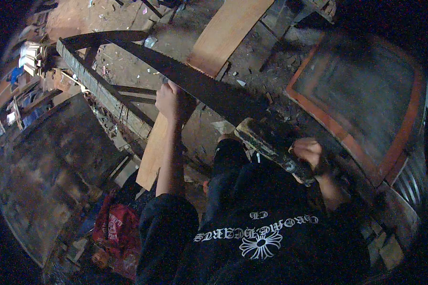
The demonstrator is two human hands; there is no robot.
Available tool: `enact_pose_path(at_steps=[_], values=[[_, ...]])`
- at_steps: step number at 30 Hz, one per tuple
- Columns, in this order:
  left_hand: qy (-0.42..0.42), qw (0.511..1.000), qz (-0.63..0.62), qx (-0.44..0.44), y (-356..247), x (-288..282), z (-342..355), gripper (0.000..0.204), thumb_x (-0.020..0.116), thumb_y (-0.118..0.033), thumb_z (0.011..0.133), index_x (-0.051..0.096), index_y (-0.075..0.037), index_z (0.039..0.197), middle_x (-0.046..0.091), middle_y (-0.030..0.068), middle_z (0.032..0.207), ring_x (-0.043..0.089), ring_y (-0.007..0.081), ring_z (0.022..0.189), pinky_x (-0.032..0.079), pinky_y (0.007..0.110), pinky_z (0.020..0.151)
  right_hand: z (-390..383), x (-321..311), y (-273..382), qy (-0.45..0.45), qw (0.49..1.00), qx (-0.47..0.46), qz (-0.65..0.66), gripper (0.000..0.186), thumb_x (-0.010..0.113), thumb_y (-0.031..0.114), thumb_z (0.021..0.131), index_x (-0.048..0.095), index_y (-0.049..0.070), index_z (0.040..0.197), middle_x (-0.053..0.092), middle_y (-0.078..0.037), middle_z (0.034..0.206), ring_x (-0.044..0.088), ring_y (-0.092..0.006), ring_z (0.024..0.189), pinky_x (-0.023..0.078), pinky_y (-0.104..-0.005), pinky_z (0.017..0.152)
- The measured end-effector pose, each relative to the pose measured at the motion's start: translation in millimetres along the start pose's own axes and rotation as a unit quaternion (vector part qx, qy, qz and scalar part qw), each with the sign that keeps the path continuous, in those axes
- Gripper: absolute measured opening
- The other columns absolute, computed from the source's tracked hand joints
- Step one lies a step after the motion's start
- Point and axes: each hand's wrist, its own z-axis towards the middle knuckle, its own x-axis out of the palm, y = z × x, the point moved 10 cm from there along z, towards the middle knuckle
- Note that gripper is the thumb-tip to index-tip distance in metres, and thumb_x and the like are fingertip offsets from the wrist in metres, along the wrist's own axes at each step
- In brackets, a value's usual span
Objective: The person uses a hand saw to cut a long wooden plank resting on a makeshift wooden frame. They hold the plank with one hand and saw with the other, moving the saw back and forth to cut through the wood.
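A large handsaw (202, 85) with a dark blade crosses the middle of the view, its toothed edge facing away from me. My left hand (175, 101) is closed at the blade's near, smooth edge; part of the fingers is hidden. At the blade's right end is a thick, worn wooden handle (271, 145). My right hand (308, 151), slightly blurred, has its fingers curled at the handle. Below my left forearm lies a pale wooden board (154, 152). Beyond the teeth, another light board (230, 33) slants away to the upper right.
A weathered wooden beam (100, 85) runs diagonally at left, near the blade's far end. To the right stands an orange-framed panel (356, 95), with corrugated metal (409, 183) beside it. A red cloth item (116, 225) lies at lower left. Scraps litter the dirt floor (123, 19).
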Motion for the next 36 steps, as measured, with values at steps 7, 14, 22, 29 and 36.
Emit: enact_pose_path(at_steps=[7, 14, 22, 29, 36], values=[[-0.041, 0.998, -0.041, 0.037, 4, 3, 1, 0.036, 0.032, -0.027, 0.083, 0.055, 0.000, 0.077, 0.056, 0.0199, 0.073, 0.054, 0.0366, 0.072, 0.041, 0.046, 0.064, -3, 2, 1, 0.046, 0.999, 0.011, -0.016, 0.023, 0.052, 0.016, 0.066, 0.060, 0.000, 0.080, 0.059, -0.015, 0.082, 0.058, -0.0302, 0.079, 0.047, -0.0388, 0.070], [0.004, 0.997, -0.052, -0.064, 6, -9, -3, 0.039, 0.030, -0.028, 0.082, 0.057, -0.001, 0.074, 0.056, 0.0208, 0.073, 0.054, 0.0375, 0.072, 0.041, 0.046, 0.063, 7, -1, 5, 0.018, 0.999, -0.021, 0.017, 0.022, 0.054, 0.014, 0.063, 0.058, -0.002, 0.078, 0.056, -0.016, 0.074, 0.057, -0.0301, 0.067, 0.045, -0.0365, 0.062], [0.073, 0.988, -0.123, -0.060, 5, -2, -6, 0.024, 0.054, -0.027, 0.070, 0.056, -0.004, 0.076, 0.059, 0.0146, 0.074, 0.056, 0.0341, 0.073, 0.044, 0.039, 0.063, 169, 28, 25, -0.042, 0.993, -0.024, 0.106, 0.022, 0.061, 0.013, 0.058, 0.055, -0.002, 0.074, 0.054, -0.016, 0.065, 0.056, -0.0299, 0.058, 0.044, -0.0324, 0.052], [-0.022, 0.990, -0.139, -0.033, 12, -1, -9, 0.026, 0.051, -0.029, 0.074, 0.055, -0.004, 0.079, 0.059, 0.0146, 0.076, 0.056, 0.0329, 0.073, 0.044, 0.039, 0.061, 168, 39, 21, -0.036, 0.994, -0.038, 0.091, 0.034, 0.062, 0.025, 0.062, 0.055, -0.004, 0.079, 0.057, -0.018, 0.072, 0.057, -0.0316, 0.065, 0.046, -0.0337, 0.057], [-0.028, 0.996, -0.084, -0.002, 4, -6, -5, 0.031, 0.042, -0.031, 0.080, 0.055, -0.003, 0.079, 0.058, 0.0163, 0.076, 0.055, 0.0336, 0.072, 0.043, 0.041, 0.060, 82, 16, 19, 0.010, 0.998, 0.029, 0.059, 0.028, 0.058, 0.018, 0.062, 0.055, -0.005, 0.076, 0.055, -0.018, 0.069, 0.056, -0.0307, 0.062, 0.044, -0.0329, 0.054]])
